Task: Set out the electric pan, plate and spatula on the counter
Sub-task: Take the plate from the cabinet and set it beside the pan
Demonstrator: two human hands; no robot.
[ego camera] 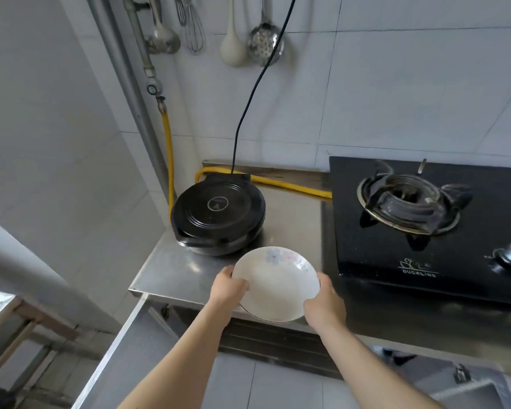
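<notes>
A round black electric pan (217, 212) with its lid closed sits on the steel counter (171, 268), and its black cord (250, 98) runs up the tiled wall. A white plate (276, 286) with a faint flower print hangs over the counter's front edge, just in front of the pan. My left hand (229, 286) grips its left rim and my right hand (325, 302) grips its right rim. I cannot pick out a spatula; several utensils hang on the wall.
A black gas stove (425, 231) fills the counter to the right. A yellow gas hose (289, 185) runs behind the pan. A ladle (161, 33), whisk (194, 31), pale spoon (233, 48) and skimmer (264, 42) hang above. A steel sink (466, 385) sits at bottom right.
</notes>
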